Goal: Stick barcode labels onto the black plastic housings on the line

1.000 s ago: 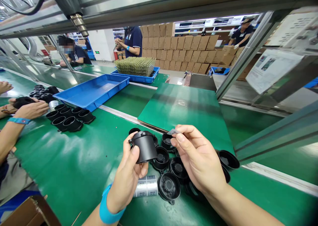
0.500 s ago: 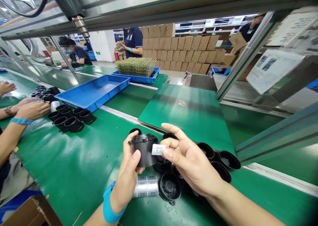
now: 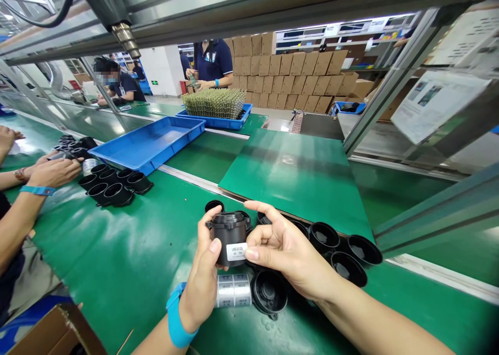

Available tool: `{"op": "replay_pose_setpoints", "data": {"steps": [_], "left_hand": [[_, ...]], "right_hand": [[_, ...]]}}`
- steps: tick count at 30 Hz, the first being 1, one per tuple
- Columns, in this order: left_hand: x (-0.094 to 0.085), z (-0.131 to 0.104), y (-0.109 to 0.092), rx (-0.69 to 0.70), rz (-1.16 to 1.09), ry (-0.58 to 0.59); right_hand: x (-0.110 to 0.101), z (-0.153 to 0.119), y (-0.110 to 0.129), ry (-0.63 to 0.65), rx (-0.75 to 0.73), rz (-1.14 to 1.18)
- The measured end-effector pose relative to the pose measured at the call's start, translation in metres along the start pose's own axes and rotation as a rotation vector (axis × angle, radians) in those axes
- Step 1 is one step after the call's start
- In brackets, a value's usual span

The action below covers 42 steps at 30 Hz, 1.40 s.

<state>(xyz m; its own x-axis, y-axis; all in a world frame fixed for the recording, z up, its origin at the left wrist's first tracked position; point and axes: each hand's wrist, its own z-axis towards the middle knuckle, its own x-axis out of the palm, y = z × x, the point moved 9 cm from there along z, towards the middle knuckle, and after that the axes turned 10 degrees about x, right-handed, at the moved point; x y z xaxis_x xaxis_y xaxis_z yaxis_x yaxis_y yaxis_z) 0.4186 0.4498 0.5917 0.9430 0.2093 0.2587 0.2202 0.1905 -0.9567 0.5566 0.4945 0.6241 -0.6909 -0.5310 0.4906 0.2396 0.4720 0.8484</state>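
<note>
Held up over the green table is a black round plastic housing [image 3: 228, 230], gripped at its side by my left hand [image 3: 202, 274]. My right hand [image 3: 283, 248] pinches the right end of a small white printed label [image 3: 236, 252], which lies against the front of the housing's wall; whether it is stuck down I cannot tell. Below the housing lies a roll of silver labels [image 3: 234, 290], partly hidden by my left hand. Beside the roll sits a black cup [image 3: 270, 292], open side up. More black cups [image 3: 323, 235] stand behind and under my right hand.
To the left, a co-worker's hands [image 3: 54, 170] work near a cluster of black cups [image 3: 111, 186]. A blue tray [image 3: 148, 160] stands beyond them. A raised green board [image 3: 292, 173] lies ahead, and a screwdriver head [image 3: 125, 38] hangs at upper left.
My right hand has brought the label left and down onto the front of the housing. Its print now faces me. The left hand keeps its hold.
</note>
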Motion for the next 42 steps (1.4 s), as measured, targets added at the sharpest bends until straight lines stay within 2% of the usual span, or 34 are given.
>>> {"op": "replay_pose_setpoints", "data": {"steps": [5,15,23,33,42], "left_hand": [[0.002,0.000,0.000,-0.002,0.066,0.022],[0.008,-0.001,0.003,-0.035,-0.024,0.006],[0.005,-0.002,0.003,-0.065,-0.002,-0.017],[0.001,-0.002,-0.001,-0.004,0.085,0.011],[-0.002,-0.001,0.000,0.032,0.057,0.008]], "right_hand": [[0.000,0.000,0.000,-0.011,-0.015,0.010],[0.006,-0.001,0.002,0.020,-0.021,0.066],[0.002,-0.003,0.001,-0.018,-0.034,0.053],[-0.001,0.000,0.002,-0.027,-0.033,-0.039],[-0.001,0.000,0.000,-0.034,-0.012,-0.060]]}}
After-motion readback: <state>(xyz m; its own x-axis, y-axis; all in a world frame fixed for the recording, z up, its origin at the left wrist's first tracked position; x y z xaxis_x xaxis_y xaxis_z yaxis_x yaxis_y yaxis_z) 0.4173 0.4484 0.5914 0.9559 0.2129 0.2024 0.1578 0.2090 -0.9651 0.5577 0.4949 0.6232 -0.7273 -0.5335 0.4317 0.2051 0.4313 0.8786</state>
